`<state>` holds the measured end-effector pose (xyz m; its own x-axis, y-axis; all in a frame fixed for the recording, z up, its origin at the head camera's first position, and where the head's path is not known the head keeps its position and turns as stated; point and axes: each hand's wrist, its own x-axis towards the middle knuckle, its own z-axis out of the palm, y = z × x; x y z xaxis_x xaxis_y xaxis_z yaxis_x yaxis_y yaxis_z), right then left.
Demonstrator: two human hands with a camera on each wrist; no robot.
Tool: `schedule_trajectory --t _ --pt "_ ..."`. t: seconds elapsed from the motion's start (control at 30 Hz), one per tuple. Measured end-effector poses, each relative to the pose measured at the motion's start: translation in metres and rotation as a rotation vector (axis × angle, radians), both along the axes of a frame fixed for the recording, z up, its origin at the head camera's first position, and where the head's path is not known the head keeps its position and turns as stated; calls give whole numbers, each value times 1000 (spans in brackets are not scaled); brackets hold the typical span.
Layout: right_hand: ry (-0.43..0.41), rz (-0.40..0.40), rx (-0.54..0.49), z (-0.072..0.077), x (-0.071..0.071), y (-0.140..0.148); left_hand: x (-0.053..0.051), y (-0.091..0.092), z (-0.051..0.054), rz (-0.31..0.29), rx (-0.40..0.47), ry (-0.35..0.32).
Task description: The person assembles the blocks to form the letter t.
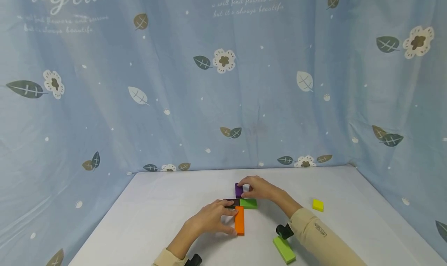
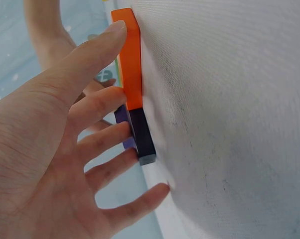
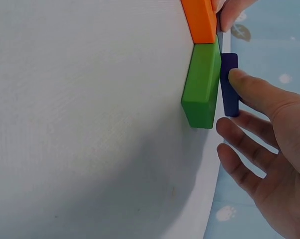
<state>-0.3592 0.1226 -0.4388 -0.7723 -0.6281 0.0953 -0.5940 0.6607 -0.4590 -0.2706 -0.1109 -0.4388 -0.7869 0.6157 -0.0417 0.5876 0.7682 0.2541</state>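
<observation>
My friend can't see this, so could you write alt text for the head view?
A person's right grip pinches a purple block at a white table, while the left grip touches an orange block and a black block. A green block lies beside the black one; a yellow block and a lime block lie farther right.

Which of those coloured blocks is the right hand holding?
The dark purple rectangular block, pinched by the right hand. It is the only purple one; the left hand touches the long orange rectangular block instead.

Beige sleeves (image 1: 328, 242), dark lettering (image 1: 319, 229) (perhaps a logo), black wrist devices (image 1: 284, 231)
</observation>
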Motion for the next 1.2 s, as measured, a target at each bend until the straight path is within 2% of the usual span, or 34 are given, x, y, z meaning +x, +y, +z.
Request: schedule_trajectory --t 0.23,0.7,1.2 --pt "-30 -17 -14 -2 0 1 -2 0 -1 7 3 -11" --pt "-34 -19 -13 -5 2 1 -3 0 -4 9 5 -11" --pt "-75 -53 26 -5 1 -1 -3 0 -4 5 10 -2"
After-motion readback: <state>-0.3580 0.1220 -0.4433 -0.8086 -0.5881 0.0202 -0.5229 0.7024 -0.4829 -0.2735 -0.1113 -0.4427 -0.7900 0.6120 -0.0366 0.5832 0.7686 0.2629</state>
